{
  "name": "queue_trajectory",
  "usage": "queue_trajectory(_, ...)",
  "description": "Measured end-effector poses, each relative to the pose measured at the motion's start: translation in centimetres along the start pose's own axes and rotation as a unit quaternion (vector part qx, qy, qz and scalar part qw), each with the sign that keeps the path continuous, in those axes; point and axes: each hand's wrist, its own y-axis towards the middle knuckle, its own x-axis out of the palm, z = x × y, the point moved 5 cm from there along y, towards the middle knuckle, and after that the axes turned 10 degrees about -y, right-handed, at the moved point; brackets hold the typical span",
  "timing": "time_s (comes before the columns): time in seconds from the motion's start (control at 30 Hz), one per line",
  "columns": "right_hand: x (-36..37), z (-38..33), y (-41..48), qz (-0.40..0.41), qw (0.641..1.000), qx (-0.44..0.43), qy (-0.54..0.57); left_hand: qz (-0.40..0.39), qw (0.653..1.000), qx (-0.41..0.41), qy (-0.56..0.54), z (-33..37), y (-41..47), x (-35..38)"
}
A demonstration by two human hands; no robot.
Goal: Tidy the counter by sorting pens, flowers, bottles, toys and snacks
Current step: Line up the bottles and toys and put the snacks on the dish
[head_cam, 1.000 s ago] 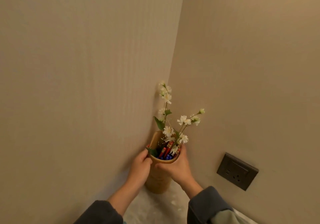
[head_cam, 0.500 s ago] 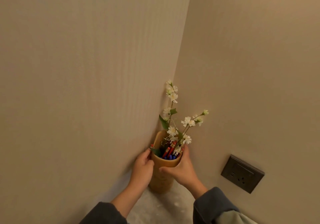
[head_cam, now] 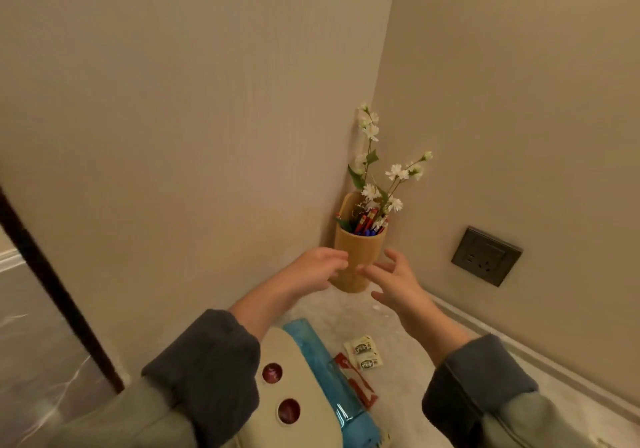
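Head view. Tan cup (head_cam: 358, 257) stands upright on the pale counter (head_cam: 408, 350), tucked into the wall corner. Inside it: white flowers (head_cam: 372, 191) and red and blue pens (head_cam: 367, 224). Left hand (head_cam: 317, 269) just in front of the cup, fingers loosely spread, holding nothing. Right hand (head_cam: 396, 279) beside it, fingers open, also empty. Nearer than the cup: small snack packets (head_cam: 363, 356), a blue package (head_cam: 332, 375). Dark wall socket (head_cam: 486, 255) right of the cup.
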Motion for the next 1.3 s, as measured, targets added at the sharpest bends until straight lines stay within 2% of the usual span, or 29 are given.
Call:
queue_trajectory(0.13,1.9,0.8,-3.8,-0.033,0.999,0.011,0.031,-0.012,0.997,0.059,0.05,-1.8,-4.1,-0.1)
queue_trajectory(0.33,3.0,4.1,-8.1,-0.065,0.996,0.027,-0.059,0.124,0.977,0.144,0.102,-6.0,-8.7,-2.3)
queue_trajectory(0.47,4.2,7.2,-10.2,-0.103,0.983,0.032,-0.15,0.175,0.945,0.18,0.208,-8.2,-10.5,-1.8)
queue_trajectory(0.6,5.5,9.2,-11.4,-0.157,0.96,0.032,-0.228,0.2,0.893,0.208,0.345,-8.9,-11.2,-0.5)
queue_trajectory(0.83,5.7,9.9,-11.1,-0.218,0.912,0.032,-0.346,0.19,0.876,0.211,0.389,-8.8,-11.2,-0.1)
queue_trajectory(0.93,6.1,9.9,-11.2,-0.222,0.904,0.033,-0.364,0.183,0.869,0.195,0.417,-9.0,-10.9,0.3)
queue_trajectory(1.17,4.5,8.6,-11.2,-0.217,0.923,0.084,-0.308,0.074,0.861,0.126,0.488,-9.0,-9.2,2.9)
queue_trajectory(1.3,1.8,6.8,-10.9,-0.171,0.947,0.069,-0.264,0.022,0.886,0.137,0.443,-8.0,-8.5,4.2)
